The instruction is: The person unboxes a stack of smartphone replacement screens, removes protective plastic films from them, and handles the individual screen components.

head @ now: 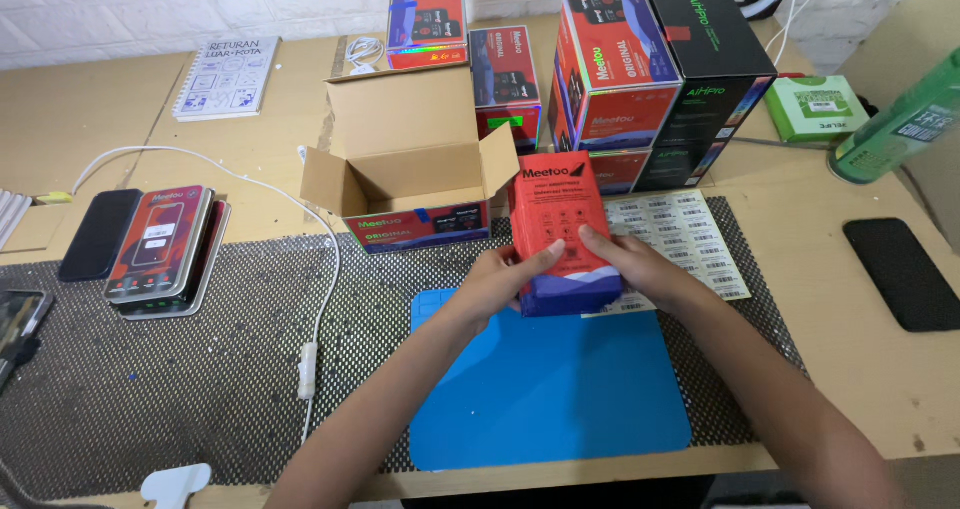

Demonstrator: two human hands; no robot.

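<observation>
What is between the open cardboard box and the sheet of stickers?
In the head view, the small red box, held by the left hand and right hand, stands between the open cardboard box and the sticker sheet.

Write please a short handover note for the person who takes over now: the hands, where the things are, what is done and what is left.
Left hand and right hand: both grip the small red and blue box, held upright over the blue mat.
Open cardboard carton: just behind, flaps up; nothing visible inside.
Sheet of barcode labels: flat, right of the box.
Stacked retail boxes: at the back.
Done: box is in hand.
Left: box is not in the carton; no label being applied yet.
</observation>
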